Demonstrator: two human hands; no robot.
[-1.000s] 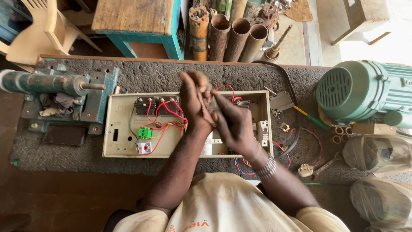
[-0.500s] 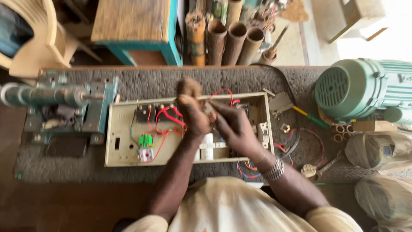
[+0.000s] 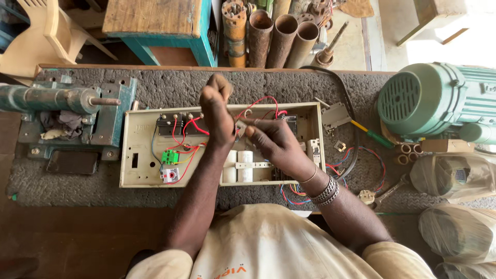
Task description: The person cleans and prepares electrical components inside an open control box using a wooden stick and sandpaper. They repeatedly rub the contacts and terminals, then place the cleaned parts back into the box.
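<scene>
I see the left hand [image 3: 217,111] closed in a loose fist over the middle of the beige control box [image 3: 135,173], what it grips hidden. The right hand [image 3: 276,144] pinches a small grey part [image 3: 240,127] just beside it. Red wires [image 3: 188,129] run under the hands. Left sits a teal vise [image 3: 62,116], right a green motor [image 3: 434,101], rusty pipes [image 3: 274,33] far.

Rough grey tabletop [image 3: 289,85] carries a beige box [image 3: 135,135], a teal vise [image 3: 67,116], a green motor [image 3: 429,101], plus a screwdriver [image 3: 373,135].
</scene>
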